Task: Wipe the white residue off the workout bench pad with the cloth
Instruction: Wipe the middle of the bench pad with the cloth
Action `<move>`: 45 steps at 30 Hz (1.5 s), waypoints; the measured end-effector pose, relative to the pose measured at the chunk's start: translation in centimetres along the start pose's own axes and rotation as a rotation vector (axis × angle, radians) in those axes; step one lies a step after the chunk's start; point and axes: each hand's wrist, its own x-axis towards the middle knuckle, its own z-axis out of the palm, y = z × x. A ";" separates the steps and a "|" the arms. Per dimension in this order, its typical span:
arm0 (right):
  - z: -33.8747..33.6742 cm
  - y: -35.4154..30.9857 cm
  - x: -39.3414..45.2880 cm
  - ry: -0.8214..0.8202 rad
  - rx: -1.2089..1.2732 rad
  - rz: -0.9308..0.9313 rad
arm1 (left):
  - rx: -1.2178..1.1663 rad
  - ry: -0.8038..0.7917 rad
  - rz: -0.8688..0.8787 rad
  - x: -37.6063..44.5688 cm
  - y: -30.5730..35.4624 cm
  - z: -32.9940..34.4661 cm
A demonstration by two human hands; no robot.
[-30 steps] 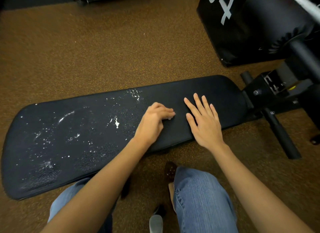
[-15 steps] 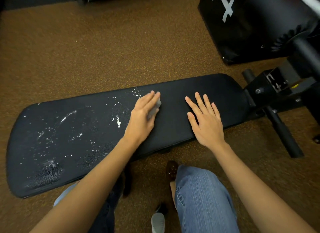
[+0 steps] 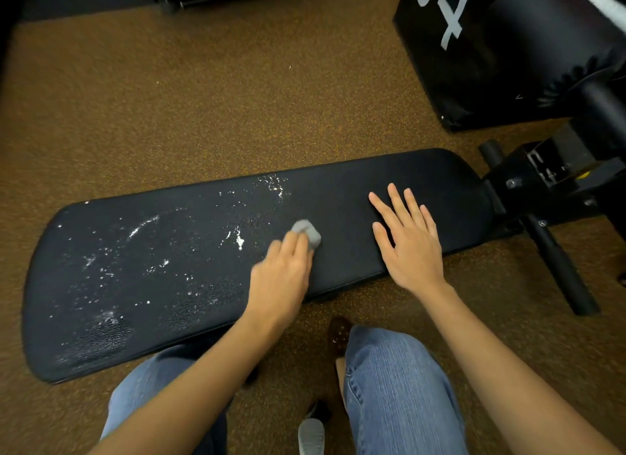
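cloth [image 3: 307, 232] on bench pad [image 3: 342, 190], residue [image 3: 142, 251] left, right hand [image 3: 408, 243] right

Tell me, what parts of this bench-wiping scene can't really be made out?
- Cloth: head view, mostly hidden under the left hand; only a grey wad shows.
- Bench pad underside and legs: hidden by the pad itself.
- Black box lettering: cut off by the top edge.
- Shoes: covered by jeans.

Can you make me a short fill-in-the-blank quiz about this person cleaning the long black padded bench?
1. The small grey crumpled cloth is held by the ____ hand.
2. The right hand lies ____ on the long black padded bench.
3. The residue on the pad is ____ in colour.

Missing words: left; flat; white
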 end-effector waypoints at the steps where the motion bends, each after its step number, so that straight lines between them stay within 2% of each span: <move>1: 0.0 0.0 0.0 0.004 -0.007 0.002 | -0.023 -0.022 0.038 -1.4 0.3 -0.4; 3: -0.1 -0.1 0.1 0.013 -0.009 0.008 | -0.047 -0.040 0.064 -2.3 0.3 -0.6; 6: 0.0 -0.1 0.2 0.006 -0.008 0.008 | -0.024 0.014 0.035 0.4 -0.4 0.3; 11: 0.0 -0.2 0.1 0.002 -0.008 0.008 | -0.111 0.030 -0.186 3.5 -0.4 0.8; 15: 0.0 -0.1 0.1 -0.002 -0.013 0.010 | -0.127 0.022 -0.113 -0.3 1.4 0.0; 18: 0.1 -0.1 0.1 -0.004 -0.010 0.009 | -0.103 0.024 -0.080 0.6 0.1 0.0; 23: 0.1 -0.2 0.1 -0.003 -0.013 0.010 | -0.134 0.025 -0.236 4.2 -0.9 0.4; 27: 0.1 -0.1 0.0 -0.011 -0.028 0.023 | -0.200 0.014 -0.123 0.1 1.9 -0.5; 30: 0.0 -0.1 0.2 -0.014 -0.036 0.017 | -0.198 0.002 -0.065 0.4 0.9 -0.4; 33: -0.1 -0.5 0.1 -0.013 -0.019 0.028 | -0.153 0.006 -0.147 3.6 -0.9 0.1; 36: -0.3 -2.0 0.3 -0.006 -0.035 -0.018 | -0.131 0.036 -0.209 4.1 -0.1 0.4; 38: -0.1 -3.6 0.9 -0.010 -0.041 -0.082 | -0.128 0.051 -0.135 2.0 1.6 0.6; 41: 0.9 -5.0 1.5 -0.028 -0.043 -0.081 | -0.199 0.006 -0.005 -0.9 3.0 0.8; 45: 1.8 -4.9 1.3 -0.022 -0.076 -0.080 | -0.101 0.022 0.052 1.8 1.4 1.1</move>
